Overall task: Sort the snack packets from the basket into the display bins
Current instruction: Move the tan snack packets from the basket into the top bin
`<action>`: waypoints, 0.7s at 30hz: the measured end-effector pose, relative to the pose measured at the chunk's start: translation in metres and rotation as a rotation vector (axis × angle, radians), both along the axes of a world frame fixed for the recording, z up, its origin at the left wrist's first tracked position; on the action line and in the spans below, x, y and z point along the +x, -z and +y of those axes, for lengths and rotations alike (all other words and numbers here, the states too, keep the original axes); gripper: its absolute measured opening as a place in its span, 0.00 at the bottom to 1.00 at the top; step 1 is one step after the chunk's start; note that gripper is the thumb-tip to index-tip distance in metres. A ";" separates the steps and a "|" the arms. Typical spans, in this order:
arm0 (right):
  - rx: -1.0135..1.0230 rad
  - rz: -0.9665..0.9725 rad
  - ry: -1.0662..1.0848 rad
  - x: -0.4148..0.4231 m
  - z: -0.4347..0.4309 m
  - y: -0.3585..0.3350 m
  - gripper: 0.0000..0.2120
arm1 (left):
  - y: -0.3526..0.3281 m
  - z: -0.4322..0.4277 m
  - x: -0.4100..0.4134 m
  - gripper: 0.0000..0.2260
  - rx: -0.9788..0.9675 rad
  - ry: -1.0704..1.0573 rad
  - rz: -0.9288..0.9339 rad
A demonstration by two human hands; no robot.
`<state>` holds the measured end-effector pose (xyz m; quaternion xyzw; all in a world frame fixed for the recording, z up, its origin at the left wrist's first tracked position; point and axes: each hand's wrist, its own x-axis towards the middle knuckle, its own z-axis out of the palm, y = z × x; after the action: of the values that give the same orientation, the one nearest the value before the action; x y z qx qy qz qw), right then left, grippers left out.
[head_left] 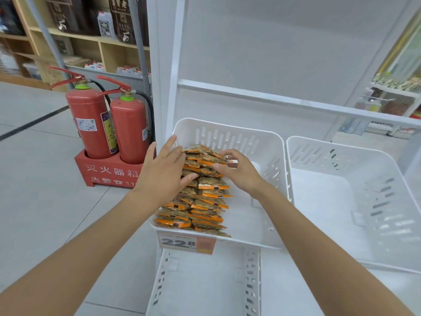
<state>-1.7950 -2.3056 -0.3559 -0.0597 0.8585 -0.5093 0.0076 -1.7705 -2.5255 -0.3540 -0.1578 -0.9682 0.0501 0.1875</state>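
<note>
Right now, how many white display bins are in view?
3. The left bin holds the orange snack packets; the right bin beside it shows no packets; the lower bin sits beneath, partly cut off by the frame. Others may be out of view.

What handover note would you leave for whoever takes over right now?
Left hand: open, pressed against the left side of the packets.
Right hand: fingers curled over the packets at the far end.
Done: a row of packets fills the left side of the left bin.
Left: the right bin holds nothing yet; the left bin has room on its right.
</note>
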 end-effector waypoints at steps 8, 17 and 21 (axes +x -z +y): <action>-0.082 0.020 0.030 0.000 -0.009 0.004 0.16 | -0.001 -0.001 0.000 0.35 0.029 0.013 -0.010; -0.123 -0.012 0.044 0.015 -0.009 0.001 0.34 | -0.007 -0.002 0.002 0.28 0.167 0.050 -0.104; -0.069 -0.002 0.094 0.031 -0.004 -0.004 0.38 | -0.016 0.000 0.018 0.25 0.332 0.059 -0.096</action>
<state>-1.7641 -2.3097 -0.3516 -0.0190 0.8422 -0.5386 -0.0175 -1.7520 -2.5252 -0.3376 -0.1551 -0.9660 -0.1237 0.1658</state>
